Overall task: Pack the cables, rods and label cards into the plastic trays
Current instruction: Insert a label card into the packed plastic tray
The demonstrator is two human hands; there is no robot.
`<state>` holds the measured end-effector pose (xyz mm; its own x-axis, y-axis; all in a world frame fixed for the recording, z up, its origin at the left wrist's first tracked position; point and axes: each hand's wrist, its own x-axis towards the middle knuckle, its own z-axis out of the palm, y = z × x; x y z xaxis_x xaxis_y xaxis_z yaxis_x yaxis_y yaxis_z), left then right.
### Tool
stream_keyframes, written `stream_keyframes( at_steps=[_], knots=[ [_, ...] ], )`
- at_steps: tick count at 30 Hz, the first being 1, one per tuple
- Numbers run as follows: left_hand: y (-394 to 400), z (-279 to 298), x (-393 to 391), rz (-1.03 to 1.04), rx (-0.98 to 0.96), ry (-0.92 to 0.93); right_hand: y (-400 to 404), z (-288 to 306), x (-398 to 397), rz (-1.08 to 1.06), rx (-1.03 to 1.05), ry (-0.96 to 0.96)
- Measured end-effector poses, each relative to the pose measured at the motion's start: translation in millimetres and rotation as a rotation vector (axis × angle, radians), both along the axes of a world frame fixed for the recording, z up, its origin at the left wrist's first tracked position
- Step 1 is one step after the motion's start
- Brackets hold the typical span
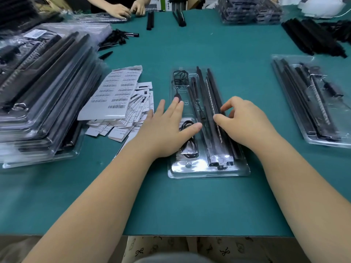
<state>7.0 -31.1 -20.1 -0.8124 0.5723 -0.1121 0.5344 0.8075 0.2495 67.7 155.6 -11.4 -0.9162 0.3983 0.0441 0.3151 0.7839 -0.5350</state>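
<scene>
A clear plastic tray lies on the green table in front of me. Long black rods fill its right channels, and coiled black cables sit in its left pockets. My left hand lies flat with straight fingers on the tray's left side, over a coiled cable and a label card. My right hand hovers over the rods with its fingers curled, fingertips touching a rod with a white dotted strip. Whether it pinches the rod I cannot tell. A heap of loose label cards lies left of the tray.
A tall stack of filled trays stands at the left. Another filled tray lies at the right, with loose black rods behind it. More stacked trays are at the back. Another person's hands work at the far edge.
</scene>
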Motion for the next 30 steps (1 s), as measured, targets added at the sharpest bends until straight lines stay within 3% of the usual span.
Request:
stream_keyframes(
  at_steps=[12, 15, 19, 25, 30],
  knots=[
    [3, -7, 6, 0.082, -0.137, 0.177, -13, -6, 4, -0.043, 0.054, 0.022],
    [1, -7, 10, 0.137, -0.044, 0.139, -13, -5, 4, -0.046, 0.047, 0.025],
    [0, -4, 10, 0.123, 0.114, 0.225, -11, -4, 3, -0.037, 0.03, 0.023],
    [10, 6, -16, 0.215, 0.283, 0.011, -9, -2, -1, -0.018, 0.049, -0.011],
    [16, 2, -12, 0.176, 0.055, 0.155, -9, -2, -5, -0.02, 0.066, -0.038]
  ],
)
